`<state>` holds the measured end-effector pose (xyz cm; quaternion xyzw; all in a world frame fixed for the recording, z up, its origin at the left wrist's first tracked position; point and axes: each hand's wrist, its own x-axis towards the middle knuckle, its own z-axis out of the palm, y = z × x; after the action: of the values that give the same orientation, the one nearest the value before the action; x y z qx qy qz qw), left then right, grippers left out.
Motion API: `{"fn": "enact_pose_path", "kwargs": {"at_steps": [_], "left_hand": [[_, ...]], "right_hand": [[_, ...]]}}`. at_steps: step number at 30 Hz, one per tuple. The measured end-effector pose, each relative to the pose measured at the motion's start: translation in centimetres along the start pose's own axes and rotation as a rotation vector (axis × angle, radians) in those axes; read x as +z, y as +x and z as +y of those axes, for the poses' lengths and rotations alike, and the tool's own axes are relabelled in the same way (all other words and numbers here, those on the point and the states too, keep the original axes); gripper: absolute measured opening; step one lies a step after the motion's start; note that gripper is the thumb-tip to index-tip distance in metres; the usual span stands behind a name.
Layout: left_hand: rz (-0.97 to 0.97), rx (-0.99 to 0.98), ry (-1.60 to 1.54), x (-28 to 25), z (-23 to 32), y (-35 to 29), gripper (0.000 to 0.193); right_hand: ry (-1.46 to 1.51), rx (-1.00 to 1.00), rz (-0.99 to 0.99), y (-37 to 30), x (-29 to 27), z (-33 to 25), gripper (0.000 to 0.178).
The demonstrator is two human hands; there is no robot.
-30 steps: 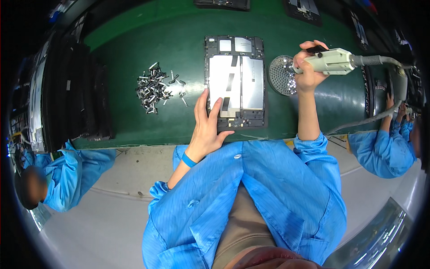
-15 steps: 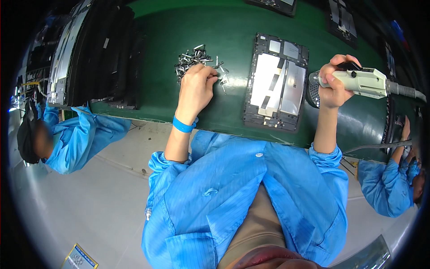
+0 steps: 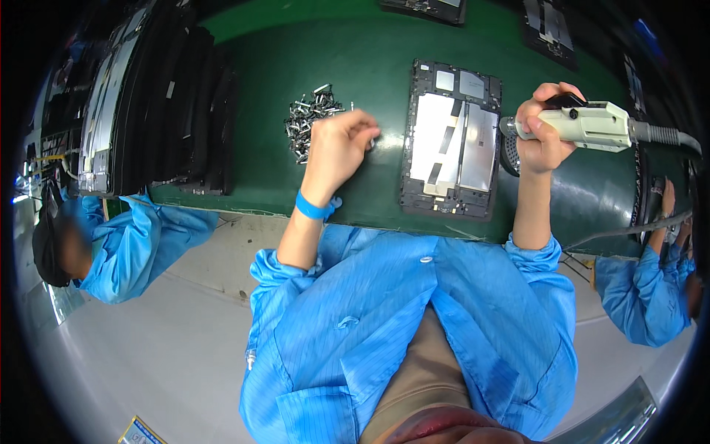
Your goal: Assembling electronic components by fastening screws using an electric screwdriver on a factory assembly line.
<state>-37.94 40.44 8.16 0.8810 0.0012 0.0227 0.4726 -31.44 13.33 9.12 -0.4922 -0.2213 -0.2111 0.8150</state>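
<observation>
My left hand (image 3: 342, 145), with a blue band at the wrist, is closed in a pinch above the green table. A small pale part (image 3: 372, 142) shows at its fingertips, too small to tell its kind. Beside that hand lies a pile of small black-and-silver parts (image 3: 302, 127). Wrapped round a cream hot-air gun (image 3: 596, 126) is my right hand (image 3: 543, 133). The gun's round perforated nozzle (image 3: 510, 152) is by the right edge of an opened tablet (image 3: 481, 152), whose silver plates and black strips face up between my hands.
Tall stacks of dark tablet panels (image 3: 170, 118) stand on the left. More opened tablets (image 3: 549, 33) lie at the far side of the table (image 3: 355, 59). A grey corrugated hose (image 3: 658, 134) trails right from the gun. People in blue sit at left (image 3: 148, 244) and right (image 3: 629, 296).
My left hand has moved right, away from the pile toward the tablet, with a small part at its fingertips. The right hand keeps its grip on the hot-air gun. The whole view has shifted slightly.
</observation>
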Motion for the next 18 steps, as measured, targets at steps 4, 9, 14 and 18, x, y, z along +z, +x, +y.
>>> {"fn": "enact_pose_path", "kwargs": {"at_steps": [4, 9, 14, 18], "left_hand": [[-0.064, -0.150, -0.558, 0.1, 0.0, 5.0, 0.012], [-0.135, -0.078, -0.694, 0.9, 0.2, 7.5, 0.016], [-0.122, -0.026, -0.677, 1.2, 0.7, 7.6, 0.014], [-0.077, -0.085, -0.519, 2.3, 0.3, 9.2, 0.012]], "right_hand": [[0.016, -0.005, 0.011, 0.1, 0.2, 0.2, 0.053], [0.001, -0.010, 0.027, -0.2, -0.3, -0.4, 0.053], [-0.007, -0.022, 0.045, 0.1, -0.8, -0.5, 0.053], [-0.014, -0.031, 0.044, 0.4, -1.2, -0.3, 0.053]]}}
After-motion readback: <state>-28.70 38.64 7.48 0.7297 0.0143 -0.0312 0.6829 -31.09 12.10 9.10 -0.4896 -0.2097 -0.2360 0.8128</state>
